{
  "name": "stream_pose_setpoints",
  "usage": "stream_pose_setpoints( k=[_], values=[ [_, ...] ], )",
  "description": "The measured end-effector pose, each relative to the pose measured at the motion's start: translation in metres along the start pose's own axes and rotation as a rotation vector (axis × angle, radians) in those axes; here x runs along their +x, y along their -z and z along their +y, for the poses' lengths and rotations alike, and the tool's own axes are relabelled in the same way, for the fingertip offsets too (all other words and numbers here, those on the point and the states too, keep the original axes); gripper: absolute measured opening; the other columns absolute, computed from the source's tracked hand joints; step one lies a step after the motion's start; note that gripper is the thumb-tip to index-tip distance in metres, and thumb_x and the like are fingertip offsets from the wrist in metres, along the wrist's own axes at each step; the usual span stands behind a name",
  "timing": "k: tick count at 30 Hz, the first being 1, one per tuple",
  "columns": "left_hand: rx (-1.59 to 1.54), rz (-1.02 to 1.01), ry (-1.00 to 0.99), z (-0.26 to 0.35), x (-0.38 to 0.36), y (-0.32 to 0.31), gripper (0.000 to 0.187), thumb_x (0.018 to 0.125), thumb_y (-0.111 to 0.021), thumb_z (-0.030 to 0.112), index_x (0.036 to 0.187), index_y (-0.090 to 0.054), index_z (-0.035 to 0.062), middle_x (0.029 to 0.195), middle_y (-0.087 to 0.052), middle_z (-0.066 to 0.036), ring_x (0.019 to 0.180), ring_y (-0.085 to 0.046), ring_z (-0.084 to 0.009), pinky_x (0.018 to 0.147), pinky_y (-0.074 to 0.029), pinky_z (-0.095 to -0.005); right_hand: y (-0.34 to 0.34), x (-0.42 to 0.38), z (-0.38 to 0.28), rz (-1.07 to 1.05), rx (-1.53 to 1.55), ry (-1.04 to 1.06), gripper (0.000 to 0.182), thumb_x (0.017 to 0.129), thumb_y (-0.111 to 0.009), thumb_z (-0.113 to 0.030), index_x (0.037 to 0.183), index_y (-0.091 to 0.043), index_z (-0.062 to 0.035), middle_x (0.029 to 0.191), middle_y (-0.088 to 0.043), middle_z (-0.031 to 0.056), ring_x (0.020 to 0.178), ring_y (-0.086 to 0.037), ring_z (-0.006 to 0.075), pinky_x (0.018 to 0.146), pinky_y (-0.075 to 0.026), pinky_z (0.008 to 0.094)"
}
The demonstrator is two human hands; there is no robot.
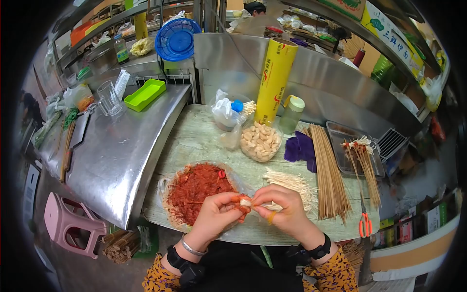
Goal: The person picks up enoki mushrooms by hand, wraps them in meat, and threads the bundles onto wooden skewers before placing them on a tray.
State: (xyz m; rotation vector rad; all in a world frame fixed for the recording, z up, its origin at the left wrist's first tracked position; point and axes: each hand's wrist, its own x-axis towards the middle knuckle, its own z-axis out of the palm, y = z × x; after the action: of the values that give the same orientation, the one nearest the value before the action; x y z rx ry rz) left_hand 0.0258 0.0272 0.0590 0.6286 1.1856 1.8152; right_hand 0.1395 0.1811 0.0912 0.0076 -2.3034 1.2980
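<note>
My left hand (218, 210) pinches a small piece of red-coated food (244, 203) with something white in its middle. My right hand (282, 208) closes its fingertips on the other side of that same piece. Both hands are above the table's front edge. Left of them, a bag-lined container holds red shredded meat or paste (197, 187) with a small red object on top. Just behind my right hand lies a pile of thin white enoki-like strands (292, 187). A bundle of wooden skewers (328, 170) lies to the right.
Behind are a container of pale cloves (261, 141), a yellow roll (276, 80), a lidded jar (292, 115) and a purple cloth (300, 150). Orange-handled scissors (365, 225) and a tray (340, 146) with filled skewers are at right. A steel counter (121, 146) stands left.
</note>
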Motion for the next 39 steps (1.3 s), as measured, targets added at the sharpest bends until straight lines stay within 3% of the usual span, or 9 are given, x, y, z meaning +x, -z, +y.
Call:
stream_pose_setpoints(
  k=[7,9,10,12,19,23,25,31,39],
  values=[
    [-0.093,0.108,-0.070,-0.013,-0.001,0.011,0.020,0.082,-0.058,-0.006,0.101,-0.058,-0.0024,0.091,-0.064,-0.007,0.072,-0.060,-0.0096,0.063,-0.050,-0.0221,-0.014,0.002,-0.001,0.080,-0.150,0.069,0.042,0.070,-0.074,-0.002,0.109,-0.057,-0.0047,0.108,-0.059,0.0105,0.097,-0.060,0.0212,0.085,-0.047,0.0294],
    [-0.074,0.098,-0.080,-0.011,-0.002,0.007,0.020,0.082,-0.057,-0.006,0.102,-0.058,-0.0020,0.091,-0.064,-0.006,0.073,-0.060,-0.0092,0.063,-0.050,-0.0220,-0.019,-0.005,0.014,-0.070,0.289,-0.139,0.050,0.074,-0.073,-0.005,0.119,-0.051,-0.0022,0.118,-0.054,0.0077,0.102,-0.058,0.0182,0.081,-0.048,0.0266],
    [-0.062,0.096,-0.103,-0.011,-0.001,0.005,0.021,0.081,-0.057,-0.006,0.102,-0.058,-0.0017,0.091,-0.063,-0.006,0.073,-0.060,-0.0088,0.063,-0.050,-0.0219,-0.022,-0.009,0.019,-0.064,0.293,-0.141,0.050,0.074,-0.073,-0.005,0.119,-0.051,-0.0022,0.118,-0.054,0.0077,0.102,-0.058,0.0182,0.081,-0.048,0.0266],
    [0.025,0.115,-0.128,-0.013,-0.001,0.004,0.020,0.081,-0.058,-0.006,0.101,-0.058,-0.0018,0.091,-0.063,-0.005,0.073,-0.059,-0.0080,0.063,-0.050,-0.0215,-0.029,-0.017,0.028,-0.016,0.870,-0.392,0.041,0.079,-0.071,-0.006,0.115,-0.053,0.0002,0.112,-0.057,0.0068,0.097,-0.058,0.0148,0.086,-0.047,0.0265],
    [0.411,0.145,-0.197,-0.033,-0.004,0.010,0.023,0.081,-0.060,-0.004,0.103,-0.057,-0.0017,0.090,-0.062,-0.001,0.072,-0.055,-0.0022,0.061,-0.045,-0.0172,-0.043,-0.030,0.051,0.168,1.059,-0.537,0.019,0.082,-0.065,-0.001,0.100,-0.061,0.0004,0.093,-0.062,0.0070,0.079,-0.062,0.0134,0.073,-0.052,0.0243],
    [0.551,0.232,-0.196,-0.025,-0.020,0.028,0.029,0.079,-0.062,-0.004,0.107,-0.057,0.0003,0.088,-0.061,-0.001,0.070,-0.053,-0.0028,0.061,-0.045,-0.0178,-0.037,-0.042,0.058,0.213,0.875,-0.617,0.009,0.080,-0.065,0.001,0.089,-0.061,0.0002,0.086,-0.061,0.0069,0.072,-0.061,0.0133,0.067,-0.052,0.0255],
    [0.684,0.243,-0.240,-0.013,-0.030,0.053,0.027,0.081,-0.060,-0.005,0.107,-0.058,-0.0002,0.099,-0.062,-0.006,0.089,-0.060,-0.0120,0.078,-0.048,-0.0241,-0.035,-0.056,0.068,0.233,0.779,-0.673,0.011,0.079,-0.066,0.003,0.090,-0.062,0.0014,0.087,-0.062,0.0067,0.076,-0.062,0.0132,0.069,-0.052,0.0235],
    [1.146,0.517,-0.257,0.036,-0.027,0.101,0.010,0.078,-0.066,-0.001,0.088,-0.066,-0.0020,0.080,-0.061,-0.007,0.073,-0.059,-0.0121,0.065,-0.047,-0.0238,-0.039,-0.087,0.095,0.192,0.623,-0.661,0.012,0.076,-0.067,0.007,0.085,-0.061,0.0008,0.085,-0.061,0.0058,0.077,-0.061,0.0124,0.069,-0.050,0.0222],
    [1.717,0.386,-0.313,0.039,0.025,0.113,0.016,0.071,-0.070,0.016,0.085,-0.069,0.0076,0.079,-0.061,-0.008,0.070,-0.061,-0.0263,0.063,-0.049,-0.0343,-0.042,-0.090,0.103,0.150,0.468,-0.568,0.014,0.071,-0.069,0.008,0.080,-0.062,-0.0003,0.086,-0.060,0.0066,0.079,-0.058,0.0136,0.069,-0.048,0.0238]
  ],
)
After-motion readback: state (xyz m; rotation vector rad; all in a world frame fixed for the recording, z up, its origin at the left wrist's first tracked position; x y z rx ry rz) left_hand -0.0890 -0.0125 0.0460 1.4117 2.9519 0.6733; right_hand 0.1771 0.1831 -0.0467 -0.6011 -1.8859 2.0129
